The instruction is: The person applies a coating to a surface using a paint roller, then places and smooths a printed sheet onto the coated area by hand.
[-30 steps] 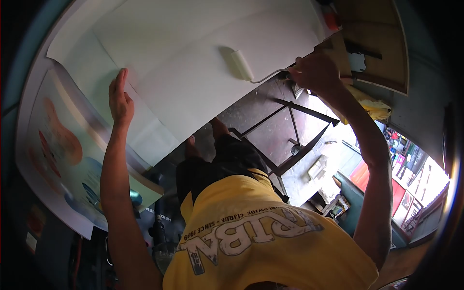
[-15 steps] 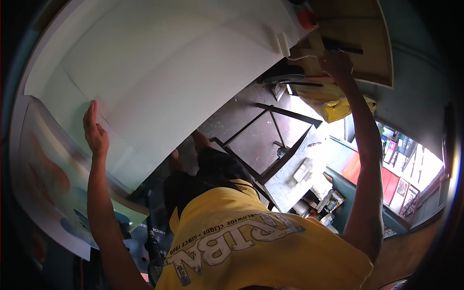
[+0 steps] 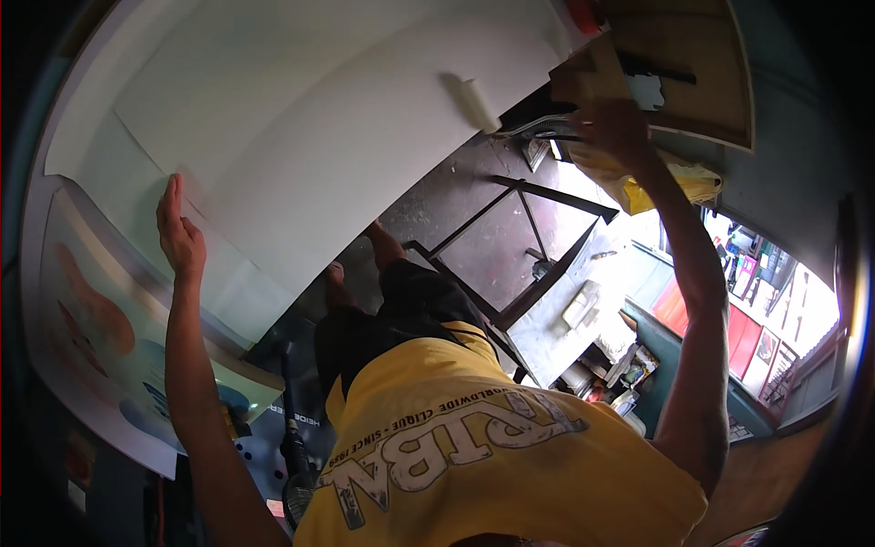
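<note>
Roller at 12 o'clock, by white sheet's near edge, right hand closed round its handle. Left hand, 9 o'clock, flat, fingers extended. Uneven pressure could crease sheet; overrun could catch edge.

The roller is cream, the shirt yellow with white lettering, the shorts black.

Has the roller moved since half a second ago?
Yes: the roller has moved left, farther from the red object near the white sheet's corner.
</note>
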Available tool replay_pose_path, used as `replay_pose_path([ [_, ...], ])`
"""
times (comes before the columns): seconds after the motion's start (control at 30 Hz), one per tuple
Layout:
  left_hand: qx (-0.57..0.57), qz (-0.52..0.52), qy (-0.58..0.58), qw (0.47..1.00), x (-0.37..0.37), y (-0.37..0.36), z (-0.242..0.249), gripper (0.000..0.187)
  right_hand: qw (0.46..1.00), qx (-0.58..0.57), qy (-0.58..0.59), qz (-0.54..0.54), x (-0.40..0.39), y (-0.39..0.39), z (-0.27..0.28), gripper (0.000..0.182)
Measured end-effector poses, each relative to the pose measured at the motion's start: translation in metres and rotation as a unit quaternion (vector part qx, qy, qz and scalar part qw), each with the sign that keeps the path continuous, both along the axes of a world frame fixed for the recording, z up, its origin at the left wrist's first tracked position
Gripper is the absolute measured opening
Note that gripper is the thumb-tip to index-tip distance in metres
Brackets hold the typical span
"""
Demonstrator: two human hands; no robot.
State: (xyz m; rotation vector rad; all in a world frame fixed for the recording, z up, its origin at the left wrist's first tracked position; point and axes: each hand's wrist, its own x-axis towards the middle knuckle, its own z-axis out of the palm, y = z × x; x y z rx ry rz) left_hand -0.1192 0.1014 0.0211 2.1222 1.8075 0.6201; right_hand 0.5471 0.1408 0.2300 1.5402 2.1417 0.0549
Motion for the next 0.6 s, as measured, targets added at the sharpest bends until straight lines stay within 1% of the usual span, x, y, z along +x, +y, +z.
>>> replay_pose_path([
  [0.07, 0.01, -0.007, -0.002, 1.0, -0.002, -0.001, -0.002, 0.079, 0.999, 0.006, -0.012, 0.045, -0.029, -0.017, -0.007, 0.027],
  [0.17, 0.007, -0.003, 0.003, 1.0, -0.002, 0.001, -0.002, 0.078, 0.999, -0.01, -0.02, -0.029, -0.038, -0.026, -0.002, 0.035],
  [0.27, 0.004, -0.001, 0.008, 1.0, -0.001, -0.001, -0.002, 0.078, 0.998, 0.059, -0.023, 0.001, 0.023, -0.014, -0.007, 0.03],
  [0.3, 0.005, -0.001, 0.01, 1.0, -0.001, -0.002, -0.003, 0.078, 0.996, 0.066, -0.059, -0.013, 0.035, -0.011, -0.006, 0.031],
  [0.37, 0.013, -0.005, 0.012, 1.0, 0.0, -0.002, -0.002, 0.077, 0.988, 0.077, -0.131, -0.039, 0.045, -0.005, 0.001, 0.032],
  [0.47, 0.018, -0.007, 0.016, 1.0, 0.003, -0.002, 0.0, 0.076, 0.987, 0.08, -0.137, -0.029, 0.027, -0.013, 0.003, 0.035],
  [0.57, 0.015, -0.004, 0.021, 1.0, 0.001, -0.003, -0.002, 0.077, 0.995, 0.042, 0.025, -0.085, -0.019, -0.041, 0.0, 0.038],
  [0.6, 0.017, -0.001, 0.023, 1.0, 0.0, -0.002, -0.003, 0.078, 0.997, 0.023, 0.031, -0.059, -0.038, -0.048, -0.004, 0.036],
])
